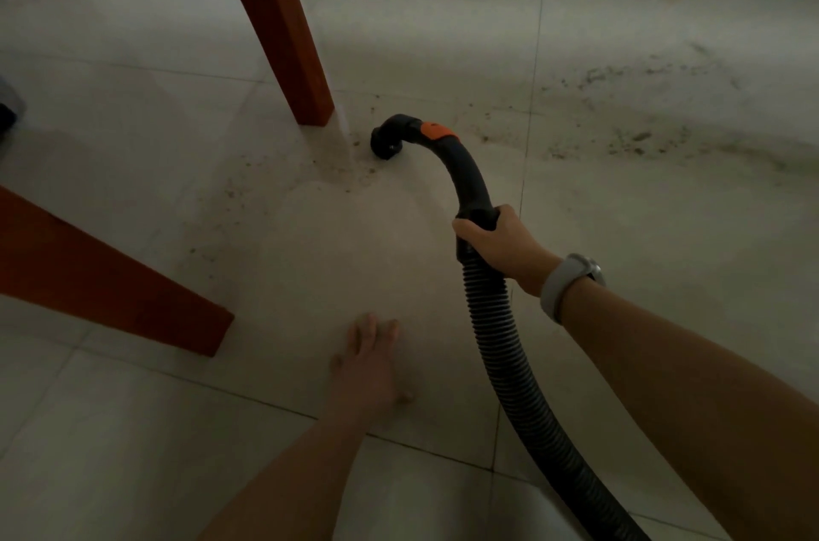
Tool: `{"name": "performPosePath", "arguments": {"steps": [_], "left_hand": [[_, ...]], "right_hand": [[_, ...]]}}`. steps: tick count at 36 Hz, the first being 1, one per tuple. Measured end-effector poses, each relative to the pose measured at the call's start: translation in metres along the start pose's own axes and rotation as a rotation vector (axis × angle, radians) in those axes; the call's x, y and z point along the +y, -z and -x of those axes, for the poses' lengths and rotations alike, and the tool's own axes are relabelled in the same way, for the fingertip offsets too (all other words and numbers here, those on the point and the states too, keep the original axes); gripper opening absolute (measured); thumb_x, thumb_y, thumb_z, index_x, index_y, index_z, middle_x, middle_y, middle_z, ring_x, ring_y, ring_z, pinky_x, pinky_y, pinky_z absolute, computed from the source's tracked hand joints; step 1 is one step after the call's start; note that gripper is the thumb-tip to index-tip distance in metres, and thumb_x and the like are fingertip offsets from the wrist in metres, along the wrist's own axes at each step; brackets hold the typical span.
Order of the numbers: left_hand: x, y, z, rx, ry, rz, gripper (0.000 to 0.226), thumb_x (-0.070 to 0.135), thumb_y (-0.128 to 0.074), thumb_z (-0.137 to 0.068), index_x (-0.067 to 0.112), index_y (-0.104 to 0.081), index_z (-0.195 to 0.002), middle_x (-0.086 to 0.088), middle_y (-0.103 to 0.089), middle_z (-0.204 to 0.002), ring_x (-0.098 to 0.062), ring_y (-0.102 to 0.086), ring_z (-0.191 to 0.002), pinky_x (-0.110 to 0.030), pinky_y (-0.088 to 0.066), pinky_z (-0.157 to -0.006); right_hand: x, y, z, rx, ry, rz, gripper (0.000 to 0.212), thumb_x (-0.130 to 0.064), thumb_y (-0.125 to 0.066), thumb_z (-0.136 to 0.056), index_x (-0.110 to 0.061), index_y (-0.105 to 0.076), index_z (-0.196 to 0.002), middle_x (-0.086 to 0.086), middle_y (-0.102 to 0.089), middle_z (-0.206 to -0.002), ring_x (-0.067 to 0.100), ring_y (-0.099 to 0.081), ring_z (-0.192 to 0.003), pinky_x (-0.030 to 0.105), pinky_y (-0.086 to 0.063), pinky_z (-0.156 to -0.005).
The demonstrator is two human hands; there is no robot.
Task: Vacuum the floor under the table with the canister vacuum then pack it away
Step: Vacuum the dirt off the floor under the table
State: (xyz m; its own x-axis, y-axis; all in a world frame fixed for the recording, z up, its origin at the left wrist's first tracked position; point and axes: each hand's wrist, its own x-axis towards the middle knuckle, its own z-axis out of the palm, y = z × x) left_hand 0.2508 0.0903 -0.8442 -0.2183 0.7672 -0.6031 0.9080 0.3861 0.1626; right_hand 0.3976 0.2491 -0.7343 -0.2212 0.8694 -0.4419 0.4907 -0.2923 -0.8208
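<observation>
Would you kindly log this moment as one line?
right hand grips black curved vacuum handle | nozzle by orange-brown table leg | left hand flat on floor

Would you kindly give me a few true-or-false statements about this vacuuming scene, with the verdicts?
1. The right hand grips the vacuum handle. True.
2. The left hand holds the hose. False: it rests flat on the floor tile.
3. The nozzle end is beside the table leg. True.
4. The floor to the right is spotless. False: debris is scattered there.
5. A watch is on the left wrist. False: right.
</observation>
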Motion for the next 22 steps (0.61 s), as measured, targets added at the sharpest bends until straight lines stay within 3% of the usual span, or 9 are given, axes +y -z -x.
{"name": "performPosePath", "arguments": {"steps": [10,22], "left_hand": [[0.002,0.001,-0.001,-0.013,-0.002,-0.054,0.107,0.050,-0.070,-0.077,0.033,0.005,-0.151,-0.002,0.017,-0.159,-0.031,0.010,-0.146,-0.056,-0.019,-0.112],[-0.006,0.010,-0.007,-0.066,-0.052,-0.029,0.102,0.051,-0.068,-0.079,0.028,-0.002,-0.152,-0.004,0.010,-0.160,-0.029,0.007,-0.147,-0.052,-0.022,-0.114]], "right_hand": [[0.027,0.007,0.033,-0.024,0.010,0.034,0.040,-0.035,-0.062,-0.089,-0.012,-0.039,-0.112,-0.001,-0.052,-0.087,0.010,-0.054,-0.075,0.023,-0.045,-0.061],[0.028,-0.017,0.051,-0.045,0.054,0.137,0.040,-0.035,-0.062,-0.089,-0.013,-0.037,-0.111,-0.006,-0.048,-0.083,0.011,-0.053,-0.074,0.027,-0.045,-0.066]]}}
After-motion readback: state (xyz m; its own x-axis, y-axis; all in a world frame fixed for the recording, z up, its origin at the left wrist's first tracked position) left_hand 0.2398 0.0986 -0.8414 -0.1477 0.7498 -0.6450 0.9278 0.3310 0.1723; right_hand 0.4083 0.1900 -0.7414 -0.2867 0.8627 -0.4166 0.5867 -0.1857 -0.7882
